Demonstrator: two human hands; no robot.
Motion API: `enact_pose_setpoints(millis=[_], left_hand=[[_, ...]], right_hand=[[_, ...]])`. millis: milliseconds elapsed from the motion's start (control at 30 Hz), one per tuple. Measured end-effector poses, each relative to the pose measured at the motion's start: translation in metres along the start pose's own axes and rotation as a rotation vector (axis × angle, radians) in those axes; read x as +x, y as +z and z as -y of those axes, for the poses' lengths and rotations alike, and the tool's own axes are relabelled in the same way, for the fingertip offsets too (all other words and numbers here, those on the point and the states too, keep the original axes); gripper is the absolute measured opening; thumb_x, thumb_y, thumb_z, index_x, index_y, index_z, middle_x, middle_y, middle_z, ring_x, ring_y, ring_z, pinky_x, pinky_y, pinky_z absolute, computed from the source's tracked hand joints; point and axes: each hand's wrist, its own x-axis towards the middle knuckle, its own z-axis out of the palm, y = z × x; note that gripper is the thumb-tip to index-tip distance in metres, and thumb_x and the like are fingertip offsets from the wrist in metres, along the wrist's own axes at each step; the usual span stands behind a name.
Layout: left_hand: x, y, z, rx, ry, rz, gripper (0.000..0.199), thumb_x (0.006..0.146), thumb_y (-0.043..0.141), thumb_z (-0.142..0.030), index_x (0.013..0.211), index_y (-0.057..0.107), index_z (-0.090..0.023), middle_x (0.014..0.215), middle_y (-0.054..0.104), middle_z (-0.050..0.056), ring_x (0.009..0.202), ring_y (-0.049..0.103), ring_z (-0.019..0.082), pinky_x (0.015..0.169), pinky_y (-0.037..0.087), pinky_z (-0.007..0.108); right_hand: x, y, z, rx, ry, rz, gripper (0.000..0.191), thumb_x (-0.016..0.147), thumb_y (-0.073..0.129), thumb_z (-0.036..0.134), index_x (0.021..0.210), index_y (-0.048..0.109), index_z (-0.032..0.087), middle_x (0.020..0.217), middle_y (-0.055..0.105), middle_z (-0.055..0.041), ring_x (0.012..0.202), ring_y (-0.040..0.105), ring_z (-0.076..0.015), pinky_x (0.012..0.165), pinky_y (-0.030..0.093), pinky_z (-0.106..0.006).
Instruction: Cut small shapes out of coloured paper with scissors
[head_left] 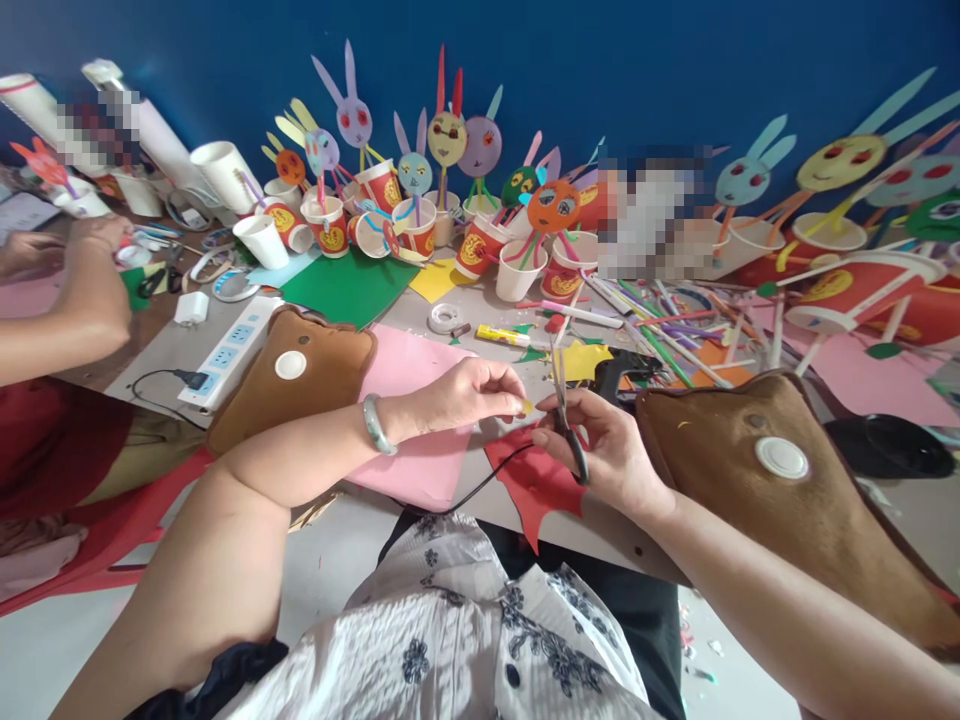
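Note:
My left hand [480,393], above a pink paper sheet [409,455], pinches a tiny yellow piece [527,407] between thumb and fingertips. To its right, my right hand [600,445] has its fingers in the dark handles of a pair of scissors [561,400]. The blades point away from me and look slightly parted. Beneath the scissors lies a cut red paper [532,480]. A yellow scrap [585,360] is on the table beyond the blades.
Paper cups with rabbit faces [414,175] line the blue wall. Brown cushions [289,375] flank my arms. A power strip [232,350], glue stick [502,336], black glue gun [622,372] and colored sticks [667,335] lie around. Another person's arm [75,320] is at left.

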Motion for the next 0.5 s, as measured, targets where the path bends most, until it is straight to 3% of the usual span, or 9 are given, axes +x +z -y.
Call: enact_pose_setpoints(millis=[200,500], left_hand=[[0.0004,-0.0065,-0.0026,-0.089,0.017,-0.049,0.009,0.079,0.067,-0.020,0.084,0.062,-0.013,0.078,0.067,0.000,0.070,0.062,0.008,0.069,0.049,0.022],[-0.0012,-0.0080,-0.0058,-0.112,0.027,-0.084,0.009,0.078,0.064,-0.020,0.082,0.061,-0.014,0.080,0.068,0.001,0.075,0.065,0.009,0.071,0.051,0.023]], right_hand=[[0.0005,-0.0018,0.0054,-0.158,-0.032,0.063,0.041,0.072,0.083,0.056,0.087,0.067,0.021,0.068,0.069,-0.0022,0.063,0.061,-0.0174,0.062,0.050,-0.028],[0.0015,-0.0013,0.0053,-0.209,-0.080,0.122,0.033,0.076,0.080,0.052,0.084,0.068,0.022,0.067,0.068,-0.0008,0.061,0.059,-0.0165,0.059,0.049,-0.028]])
